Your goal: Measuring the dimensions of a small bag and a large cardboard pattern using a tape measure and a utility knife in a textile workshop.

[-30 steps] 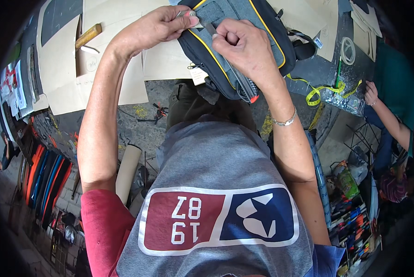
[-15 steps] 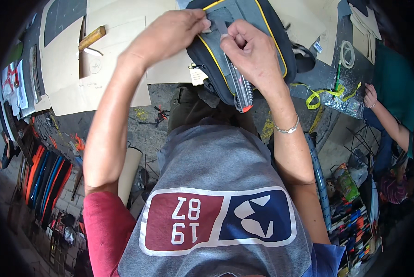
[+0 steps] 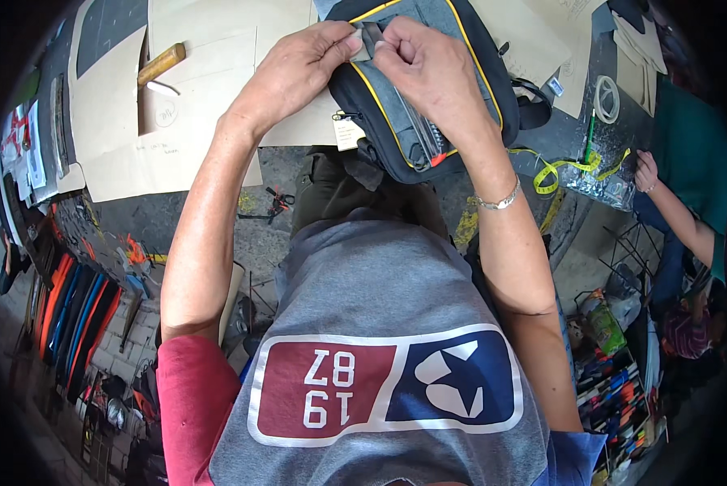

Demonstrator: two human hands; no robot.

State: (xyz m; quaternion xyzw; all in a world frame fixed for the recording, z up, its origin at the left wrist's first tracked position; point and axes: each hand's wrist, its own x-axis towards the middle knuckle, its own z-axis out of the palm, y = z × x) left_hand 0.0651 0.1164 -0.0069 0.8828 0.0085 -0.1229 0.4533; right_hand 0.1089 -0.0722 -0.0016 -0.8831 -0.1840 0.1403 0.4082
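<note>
A black and grey bag with yellow piping (image 3: 384,105) lies at the table's near edge. Over its upper part, my left hand (image 3: 303,69) pinches a small pale piece (image 3: 359,53) between thumb and fingers. My right hand (image 3: 432,73) is closed around a utility knife (image 3: 424,142), whose orange-tipped tail sticks out below the palm. The dark blade lies up against the pale piece, close to my left fingertips. My right fingers hide most of the knife's front part.
Large sheets of tan card (image 3: 201,105) cover the table's left, with a wooden-handled tool (image 3: 162,65) on them. To the right are a tape roll (image 3: 607,99), a yellow measuring tape (image 3: 547,174) and a green pencil (image 3: 590,134). Another person's hand (image 3: 646,170) rests at the right edge.
My right hand has moved up and left with the utility knife, bringing the blade beside the pale piece. My left hand has shifted slightly down and stays pinched.
</note>
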